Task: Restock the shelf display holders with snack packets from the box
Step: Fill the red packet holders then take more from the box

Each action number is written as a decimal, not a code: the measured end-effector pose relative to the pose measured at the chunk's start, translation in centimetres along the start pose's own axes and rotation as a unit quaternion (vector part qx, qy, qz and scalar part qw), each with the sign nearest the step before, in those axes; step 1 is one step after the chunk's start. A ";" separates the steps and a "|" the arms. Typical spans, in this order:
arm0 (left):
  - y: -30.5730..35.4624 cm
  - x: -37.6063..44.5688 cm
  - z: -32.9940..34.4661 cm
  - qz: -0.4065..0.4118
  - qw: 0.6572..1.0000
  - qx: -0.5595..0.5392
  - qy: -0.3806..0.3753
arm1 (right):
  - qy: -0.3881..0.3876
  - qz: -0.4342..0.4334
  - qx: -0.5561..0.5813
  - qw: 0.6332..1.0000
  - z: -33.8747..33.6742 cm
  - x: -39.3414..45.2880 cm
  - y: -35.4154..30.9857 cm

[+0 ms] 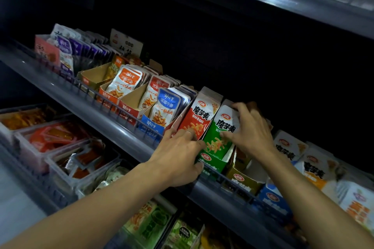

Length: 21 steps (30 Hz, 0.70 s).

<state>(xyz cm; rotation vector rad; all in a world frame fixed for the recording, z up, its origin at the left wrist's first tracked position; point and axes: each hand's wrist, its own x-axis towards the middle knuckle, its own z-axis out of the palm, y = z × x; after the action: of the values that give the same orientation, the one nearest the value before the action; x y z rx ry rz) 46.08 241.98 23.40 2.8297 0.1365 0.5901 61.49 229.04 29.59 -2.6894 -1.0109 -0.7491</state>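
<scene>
On the middle shelf a stack of green snack packets (219, 139) stands upright in a green cardboard display holder (213, 162). My right hand (250, 129) grips the stack from its top and right side, fingers curled over the upper edge. My left hand (179, 157) holds the holder's left front corner, with the thumb on its green front and the fingers against the red packets (197, 115) standing beside it. No supply box is in view.
Further holders of orange, red and blue fish-snack packets (162, 107) line the shelf to the left, behind a wire front rail (113, 99). An olive holder (242, 180) and blue and orange ones sit to the right. Clear tubs (60, 147) fill the shelf below.
</scene>
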 end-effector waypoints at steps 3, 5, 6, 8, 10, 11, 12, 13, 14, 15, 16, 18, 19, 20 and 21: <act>-0.1 0.0 -0.3 0.001 1.000 -0.005 0.007 | 0.002 0.002 0.003 1.000 -0.1 0.1 0.0; -0.2 -0.1 -0.6 0.003 1.000 -0.002 0.020 | 0.002 0.004 0.008 1.000 -0.4 0.2 0.1; -0.3 -0.1 -0.8 0.004 1.000 -0.001 0.025 | 0.007 0.003 0.012 1.000 -0.6 0.2 0.0; -0.4 -0.3 -1.2 0.006 0.999 0.001 0.038 | 0.023 -0.011 0.026 0.999 -1.1 0.1 -0.3; -0.6 -0.7 -1.8 0.005 0.999 0.007 0.050 | 0.034 -0.032 0.054 0.997 -1.7 -0.1 -1.2; -0.8 -1.1 -2.2 0.002 0.998 0.009 0.055 | 0.032 -0.047 0.070 0.996 -2.0 -0.3 -2.0; -1.1 -1.5 -2.6 -0.002 0.998 0.013 0.058 | 0.024 -0.063 0.087 0.994 -2.3 -0.5 -3.0; -1.4 -2.0 -3.1 -0.007 0.998 0.016 0.058 | 0.014 -0.080 0.103 0.991 -2.5 -0.8 -4.0; -1.9 -2.6 -3.5 -0.012 0.998 0.022 0.056 | 0.004 -0.096 0.120 0.988 -2.6 -1.1 -5.2; -2.4 -3.4 -4.0 -0.018 0.998 0.028 0.052 | -0.005 -0.111 0.136 0.984 -2.6 -1.3 -6.4; -3.0 -4.2 -4.5 -0.025 0.998 0.035 0.044 | -0.012 -0.126 0.150 0.981 -2.6 -1.5 -7.7; -4.4 -6.1 -5.4 -0.047 0.998 0.046 0.027 | -0.024 -0.163 0.165 0.972 -2.3 -1.9 -10.2; -5.2 -7.2 -5.7 -0.059 0.997 0.049 0.020 | -0.033 -0.182 0.172 0.968 -2.0 -2.0 -11.5; -6.0 -8.3 -6.0 -0.072 0.996 0.054 0.013 | -0.046 -0.197 0.179 0.963 -1.6 -2.2 -12.8; -6.8 -9.5 -6.2 -0.085 0.994 0.062 0.004 | -0.058 -0.213 0.188 0.957 -1.1 -2.4 -14.2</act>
<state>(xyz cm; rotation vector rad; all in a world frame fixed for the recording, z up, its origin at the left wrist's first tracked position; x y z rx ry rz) 34.56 248.57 23.55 2.8953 0.4265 0.5739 50.19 238.01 29.10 -2.2338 -1.6091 -0.4047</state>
